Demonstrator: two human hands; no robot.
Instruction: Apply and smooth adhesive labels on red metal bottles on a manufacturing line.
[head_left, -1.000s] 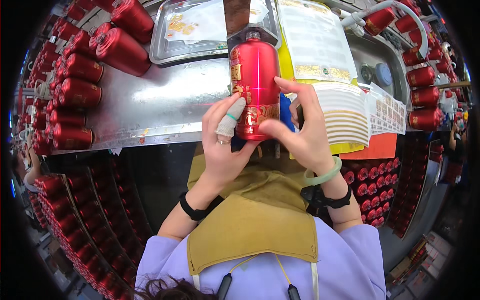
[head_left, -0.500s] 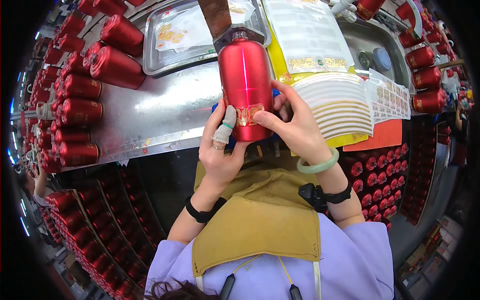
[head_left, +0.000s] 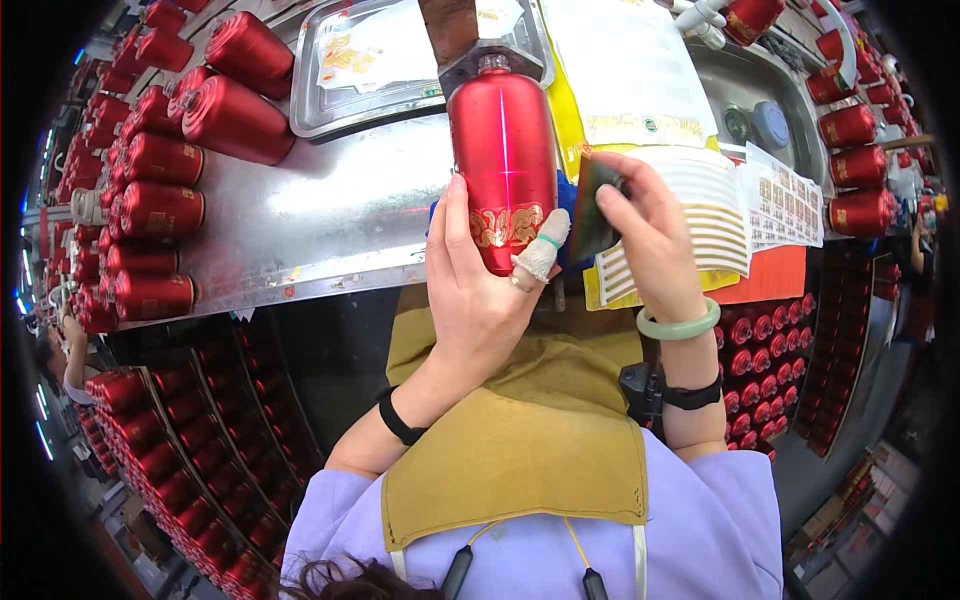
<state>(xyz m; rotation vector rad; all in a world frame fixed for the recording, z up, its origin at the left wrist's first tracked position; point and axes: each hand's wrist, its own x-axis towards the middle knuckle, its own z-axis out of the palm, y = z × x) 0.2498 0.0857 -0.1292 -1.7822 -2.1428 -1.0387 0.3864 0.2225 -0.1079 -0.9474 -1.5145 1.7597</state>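
A glossy red bottle (head_left: pixel 502 135) lies with its neck at a metal bracket (head_left: pixel 465 68) and its base toward me. Around its lower end runs a gold patterned decal (head_left: pixel 507 226). My left hand (head_left: pixel 478 290) grips the base from below, fingers along the left side. The thumb, in a white fabric cover with a green band, presses by the decal's right end. To the right of the bottle, my right hand (head_left: pixel 655 230) pinches a dark, flat, thin piece (head_left: pixel 597 215), blurred, apart from the bottle. Blue material (head_left: pixel 567 195) shows behind the bottle.
Red bottles (head_left: pixel 235 120) crowd the left side of the metal bench (head_left: pixel 330 220). Behind is a metal tray (head_left: pixel 400 122) with gold decal sheets. At right lie white strips with gold edges (head_left: pixel 700 215), a printed sheet (head_left: pixel 785 205) and a sink (head_left: pixel 790 85). Racks of bottles stand below.
My right hand has left the bottle, moved right and taken up a dark flat piece. The bottle has turned, showing more of the decal. My left thumb has shifted to the decal's right end.
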